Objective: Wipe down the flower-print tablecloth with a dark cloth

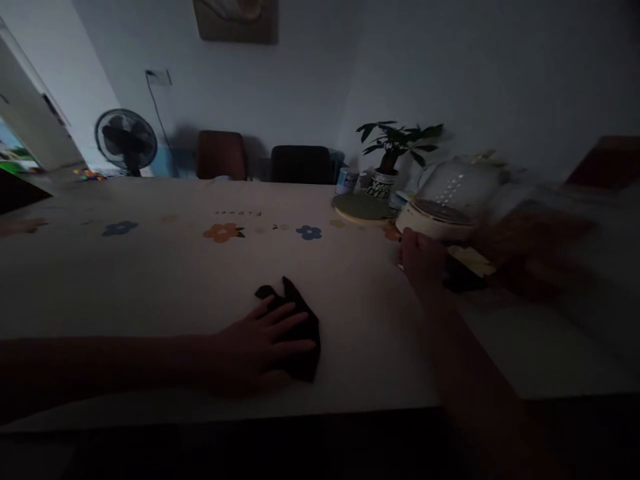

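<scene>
The left grip (pixel 265 340) lay flat with its fingers spread apart over a black cloth (pixel 304 363), pressing it against the pale tabletop (pixel 150 287) rather than pinching it. The cloth sat directly under that palm and fingers, its two pointed tips poking out just beyond them. It looked folded, light and soft, though the dimness hid its weave; it would probably bend easily, slide on the smooth surface and take no harm from a squeeze. The far tips or the loose edge beside the fingertips seemed the best places to pinch.

Farther out, the right grip (pixel 423 260) was curled into a loose fist; whether it was clamped on anything could not be told. Just to its right lay a dark flat thing (pixel 463 275), and beyond it stood a clear-topped pot (pixel 433 223), a green mat (pixel 363 207) and a plant (pixel 397 143).
</scene>
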Available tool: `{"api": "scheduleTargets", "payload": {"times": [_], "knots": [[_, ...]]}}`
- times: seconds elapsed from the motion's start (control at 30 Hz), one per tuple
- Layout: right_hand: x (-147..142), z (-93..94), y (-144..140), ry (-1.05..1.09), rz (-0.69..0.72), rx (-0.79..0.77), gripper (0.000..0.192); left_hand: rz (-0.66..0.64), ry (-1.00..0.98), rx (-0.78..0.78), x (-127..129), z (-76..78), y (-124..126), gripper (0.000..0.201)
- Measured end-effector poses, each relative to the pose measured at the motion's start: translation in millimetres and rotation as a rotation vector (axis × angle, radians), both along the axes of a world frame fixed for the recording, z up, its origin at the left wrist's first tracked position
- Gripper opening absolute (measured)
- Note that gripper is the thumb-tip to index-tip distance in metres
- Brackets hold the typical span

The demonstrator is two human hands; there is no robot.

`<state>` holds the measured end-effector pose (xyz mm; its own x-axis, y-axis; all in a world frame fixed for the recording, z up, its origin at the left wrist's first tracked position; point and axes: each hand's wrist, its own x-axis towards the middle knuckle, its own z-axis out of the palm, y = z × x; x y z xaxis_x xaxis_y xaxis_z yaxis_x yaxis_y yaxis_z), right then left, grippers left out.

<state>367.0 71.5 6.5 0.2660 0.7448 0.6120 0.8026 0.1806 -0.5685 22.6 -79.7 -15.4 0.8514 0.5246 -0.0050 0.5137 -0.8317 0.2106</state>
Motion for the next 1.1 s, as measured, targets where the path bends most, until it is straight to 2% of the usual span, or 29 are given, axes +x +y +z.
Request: {"api": "scheduleTargets", "payload": {"times": [0.13, 0.23, 0.33, 0.4, 0.5, 0.63, 0.8, 0.97, 1.1], "knots": [[-5.4, 5.1, -2.8, 0.113, -0.023, -0.024, 0.044, -0.187, -0.107, 0.023, 55.9, 2.9, 3.0, 0.055], [-6.2, 8.6, -5.5, 0.153, -0.037, -0.018, 0.045, -0.306, -0.114, 0.016, 105.7, 6.3, 18.1, 0.055], [-6.1, 11.2, -8.7, 0.142, -0.048, -0.017, 0.049, -0.368, -0.108, 0.026, 145.2, 9.7, 35.0, 0.054], [-6.3, 12.8, -10.5, 0.133, -0.056, -0.021, 0.049, -0.385, -0.116, 0.066, 158.4, 10.7, 42.8, 0.052], [-6.9, 15.8, -12.7, 0.153, -0.071, -0.07, 0.048, -0.393, -0.121, 0.135, 154.5, 10.4, 44.6, 0.05], [-6.6, 18.8, -13.0, 0.086, -0.101, -0.121, 0.048, -0.362, -0.122, 0.154, 113.4, 8.9, 29.4, 0.05], [-7.4, 18.1, -9.4, 0.099, -0.162, -0.201, 0.046, -0.221, -0.103, 0.104, 31.0, 9.8, -1.8, 0.05], [-20.9, 25.3, -13.8, 0.131, -0.271, -0.367, 0.042, 0.04, -0.015, 0.076, -71.3, 7.5, -20.2, 0.049], [-32.8, 22.5, -17.3, 0.095, -0.252, -0.432, 0.043, 0.33, 0.088, 0.122, -180.2, -3.6, -31.3, 0.05]]}}
